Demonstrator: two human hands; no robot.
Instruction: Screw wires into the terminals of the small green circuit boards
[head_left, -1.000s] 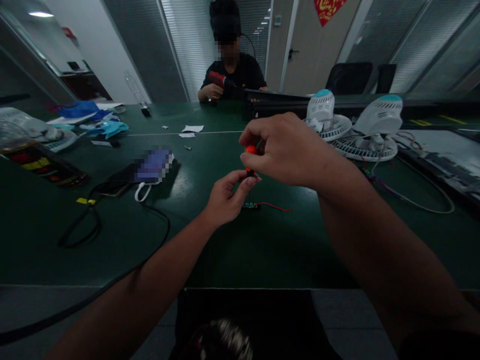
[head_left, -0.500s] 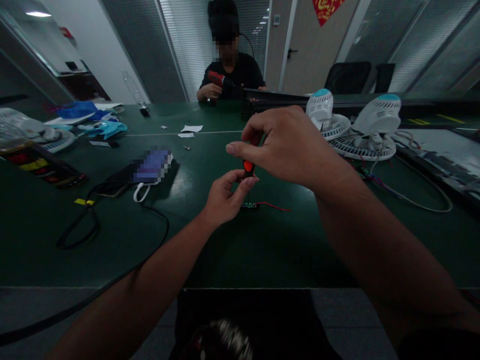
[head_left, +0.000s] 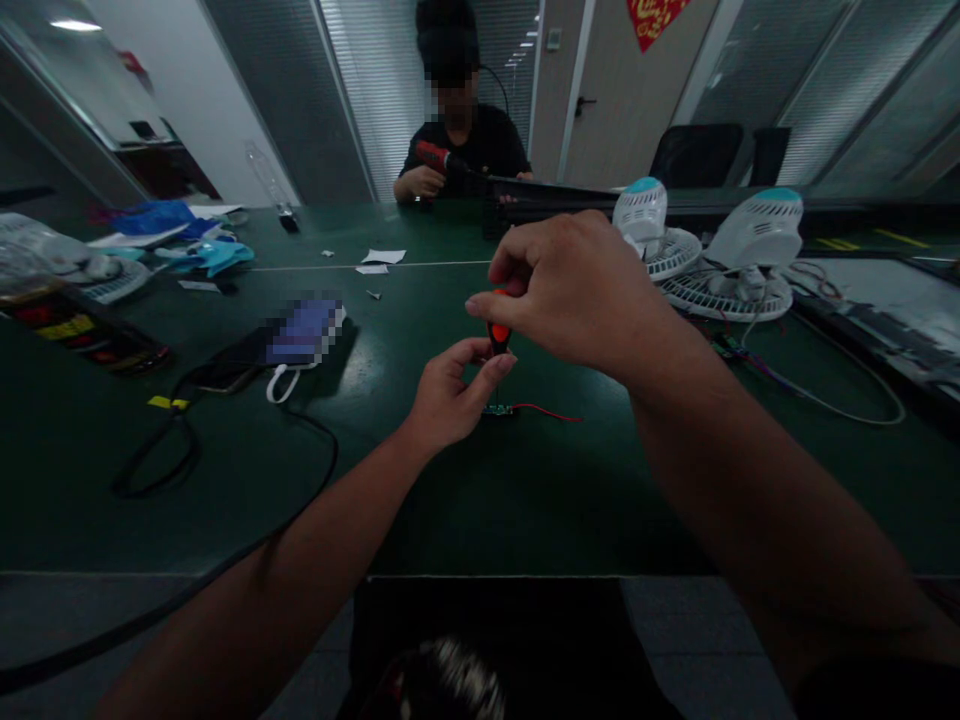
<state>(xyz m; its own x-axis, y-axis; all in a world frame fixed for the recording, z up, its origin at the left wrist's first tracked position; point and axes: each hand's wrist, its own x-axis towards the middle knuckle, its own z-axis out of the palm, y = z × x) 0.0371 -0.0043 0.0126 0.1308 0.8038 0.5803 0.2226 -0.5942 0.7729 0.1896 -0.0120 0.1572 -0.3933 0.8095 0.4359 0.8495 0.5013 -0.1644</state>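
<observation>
An orange and black screwdriver [head_left: 500,332] stands upright, its thin shaft pointing down at a small green circuit board [head_left: 498,410] on the table. From above, my right hand [head_left: 574,290] has its fingers closed around the top of the handle. Lower down, the thumb and forefinger of my left hand [head_left: 457,390] pinch the screwdriver near the base of its handle. A red wire [head_left: 551,412] runs right from the board. My left fingers partly hide the board, and whether the tip touches it I cannot tell.
A phone [head_left: 306,332] with a cable lies left of my hands, near a dark-labelled bottle [head_left: 82,325]. White fan parts [head_left: 739,275] stand at the right. Across the green table [head_left: 300,530] sits a person [head_left: 465,150] holding a red power drill [head_left: 433,156].
The fingers of my right hand have shifted slightly to the right around the handle, showing more of its orange top. My left hand and the board have stayed in place.
</observation>
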